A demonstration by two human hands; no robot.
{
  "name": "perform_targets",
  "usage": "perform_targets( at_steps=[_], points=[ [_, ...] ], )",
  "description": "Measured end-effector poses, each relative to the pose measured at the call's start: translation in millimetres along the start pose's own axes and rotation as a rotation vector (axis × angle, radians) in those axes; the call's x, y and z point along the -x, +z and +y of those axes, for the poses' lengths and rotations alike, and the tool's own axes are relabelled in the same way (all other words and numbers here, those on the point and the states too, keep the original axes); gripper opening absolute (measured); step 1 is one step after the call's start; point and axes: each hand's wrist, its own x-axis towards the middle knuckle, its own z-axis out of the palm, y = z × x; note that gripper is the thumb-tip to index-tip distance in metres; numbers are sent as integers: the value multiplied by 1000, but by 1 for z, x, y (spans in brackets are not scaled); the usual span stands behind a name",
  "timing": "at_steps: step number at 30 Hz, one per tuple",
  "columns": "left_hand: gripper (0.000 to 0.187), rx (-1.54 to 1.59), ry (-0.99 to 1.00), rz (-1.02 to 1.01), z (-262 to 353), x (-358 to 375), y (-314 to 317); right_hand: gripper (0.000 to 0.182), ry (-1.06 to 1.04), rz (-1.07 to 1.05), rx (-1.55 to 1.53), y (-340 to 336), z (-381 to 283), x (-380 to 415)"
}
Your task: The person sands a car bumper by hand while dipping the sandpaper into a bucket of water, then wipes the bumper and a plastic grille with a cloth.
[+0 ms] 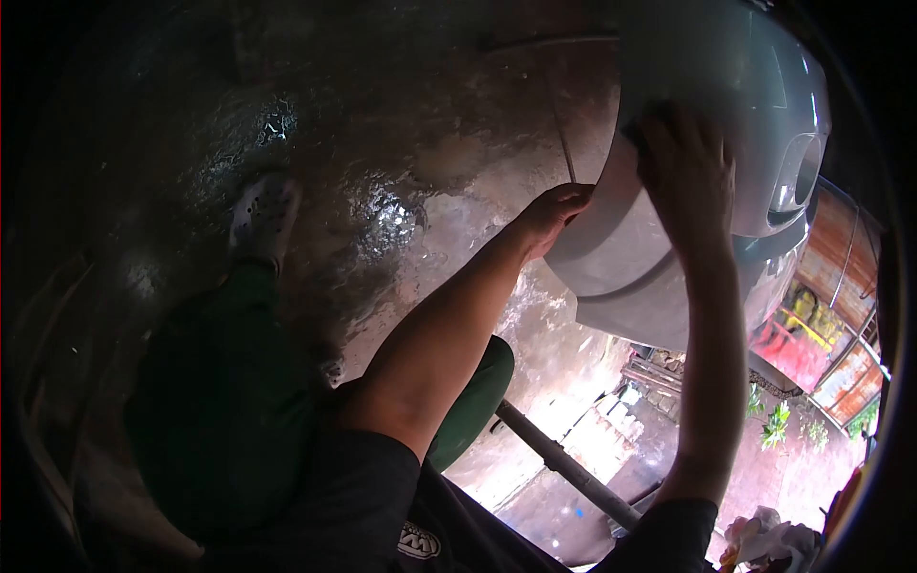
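On the left, a pale clog with holes (263, 215) is planted on a dark floor (449, 158) that shines in patches as if wet; if that foot slides, the body could lurch and pull the work with it. Next, the left hand (554, 218) is closed around the near edge of a big grey panel (611, 248), shaped like a car bumper, with the thumb along the rim and the fingers curled under. It has hold of only that thin edge, so a hard push elsewhere could twist the panel out of it or make the panel swing. The panel is in front of the person, over the right half of the view. Farther right, the right hand (688, 172) lies over the curved face, its fingers bent only a little. Something dark shows by the fingertips, but I cannot tell whether it is a pad or shadow, nor whether the hand holds anything. Uneven pressure there could mark the smooth surface, and on the curve the hand could skid toward the rounded opening (796, 174) at the far right and knock its rim
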Motion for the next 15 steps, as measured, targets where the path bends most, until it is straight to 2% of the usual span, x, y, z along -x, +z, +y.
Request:
perform_targets(
  at_steps=[1,3,6,8,11,12,13,15],
  points=[
    [45,25,-10,-13,-3,2,-2,35,-6,-21,10,1,1,-7],
    [50,-182,38,-61,1,6,-5,32,-24,-55,34,0,0,-17],
    [55,-396,68,-72,-8,0,-4,32,-134,24,143,45,-15,25],
    [56,-540,74,-54,-14,-6,-8,33,-259,-180,81,54,-36,55],
    [51,-382,130,-84,-17,-8,-10,34,-330,-378,-103,57,-23,46],
    [50,-367,142,-69,-17,-7,-11,32,-295,-115,91,51,-16,32],
    [48,-346,145,-51,-18,-4,-10,31,-160,-149,-11,34,-9,9],
    [46,-313,164,-24,-8,-4,-1,31,-66,-90,-19,8,-9,-10]
  ],
)
